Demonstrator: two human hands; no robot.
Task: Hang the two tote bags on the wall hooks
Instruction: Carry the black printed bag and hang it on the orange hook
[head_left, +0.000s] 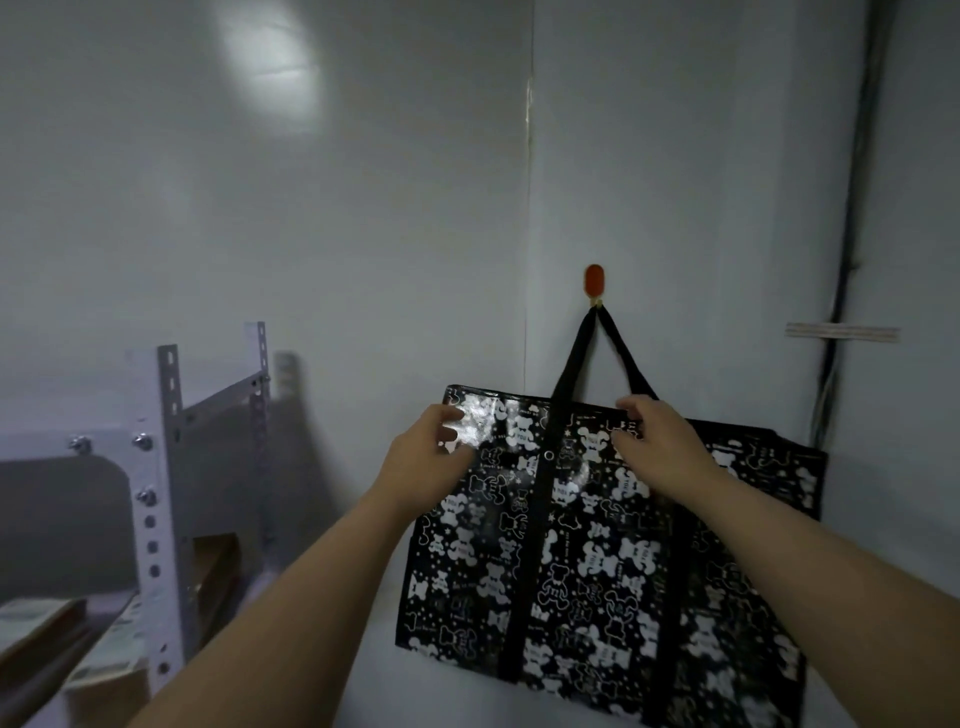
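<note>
Both hands are up at the bag's top edge. Left hand (434, 451) is at the upper left corner, fingers curled over the glossy panel just below the rim; it looks like a light pinch on the material, but the exact grip is hard to read because glare washes out the fingertips. Right hand (655, 437) sits at the rim just right of centre, at the base of the right handle strap, fingers bent over the edge and thumb below; it appears to be holding the rim. Forearms are bare and come in from the bottom of the view.

Tote bag (597, 551): large, rectangular, shiny laminated material, black with a dense white cartoon-bear and star print. Two plain black webbing bands run vertically down the front and continue upward as the handle. There is a small round snap or eyelet on the left band near the top. The left panel catches a strong reflection.

The handle (582, 353) forms a narrow inverted V, with its apex looped over a wall hook (594, 283) that has an orange-red oval plate and a small metal prong. The bag hangs flat against the grey wall (363, 208), just right of the room corner.

Further out, a grey slotted-angle metal rack (166, 467) with bolts stands at the left. A dark cable (852, 208) runs down the wall at the right, with a strip of tape (841, 331) across it.
</note>
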